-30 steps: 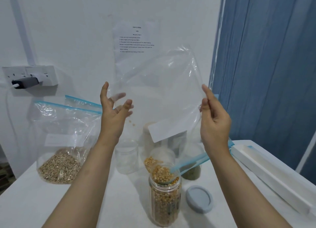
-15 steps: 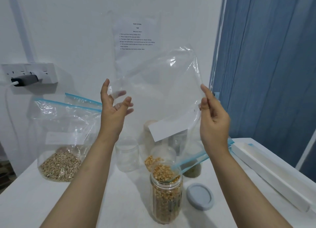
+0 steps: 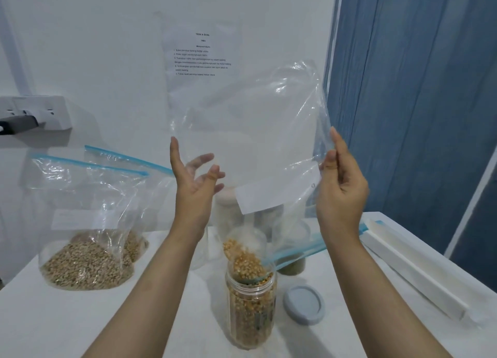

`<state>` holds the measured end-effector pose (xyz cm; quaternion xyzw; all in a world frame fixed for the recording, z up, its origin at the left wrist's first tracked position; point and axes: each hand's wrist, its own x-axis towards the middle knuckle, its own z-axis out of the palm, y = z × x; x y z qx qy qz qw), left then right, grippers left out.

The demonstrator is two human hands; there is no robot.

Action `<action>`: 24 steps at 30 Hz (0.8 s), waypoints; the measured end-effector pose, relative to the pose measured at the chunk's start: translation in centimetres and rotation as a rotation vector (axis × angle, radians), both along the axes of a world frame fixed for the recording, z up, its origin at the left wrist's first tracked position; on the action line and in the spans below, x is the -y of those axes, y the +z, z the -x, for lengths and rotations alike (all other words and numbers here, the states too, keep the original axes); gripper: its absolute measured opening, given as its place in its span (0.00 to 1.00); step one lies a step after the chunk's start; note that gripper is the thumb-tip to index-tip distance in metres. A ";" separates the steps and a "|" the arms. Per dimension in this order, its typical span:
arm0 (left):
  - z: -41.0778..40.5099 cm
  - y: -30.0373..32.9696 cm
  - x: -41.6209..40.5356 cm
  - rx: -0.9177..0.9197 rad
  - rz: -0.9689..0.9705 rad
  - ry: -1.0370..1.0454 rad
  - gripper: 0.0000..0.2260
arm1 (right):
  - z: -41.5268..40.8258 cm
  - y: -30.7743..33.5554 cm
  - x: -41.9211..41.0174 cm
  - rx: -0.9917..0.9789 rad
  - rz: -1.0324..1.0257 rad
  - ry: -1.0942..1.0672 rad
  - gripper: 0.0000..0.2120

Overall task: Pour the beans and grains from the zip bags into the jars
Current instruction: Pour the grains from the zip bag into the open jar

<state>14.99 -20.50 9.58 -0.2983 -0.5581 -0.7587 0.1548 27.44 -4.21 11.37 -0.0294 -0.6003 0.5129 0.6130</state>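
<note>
White wall [image 3: 107, 48], blue curtain [image 3: 416, 102], white table [image 3: 67, 317].

Both hands hold an upturned zip bag [image 3: 250, 132], corn apparently spilling into jar [image 3: 251, 306].

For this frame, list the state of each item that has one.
Held zip bag: upside down, open mouth in the jar, nearly empty.
Jar: uncapped, heaped with corn kernels.
Grey lid: off, lying on the table.
Left hand: fingers spread against the bag.
Right hand: pinching the bag's edge.
Lentil bags: upright, part-filled.
</note>
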 end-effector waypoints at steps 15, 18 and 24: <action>-0.2 2.2 -1.1 -0.093 0.065 -0.051 0.34 | -1.4 -0.5 -1.0 -0.022 0.042 -0.032 0.15; -0.3 2.4 -1.2 -0.101 0.075 -0.046 0.35 | -1.5 -0.4 -0.9 -0.024 0.038 -0.015 0.16; 0.0 2.5 -1.0 -0.100 0.086 -0.036 0.35 | -1.3 -0.1 -1.2 0.029 0.025 -0.006 0.16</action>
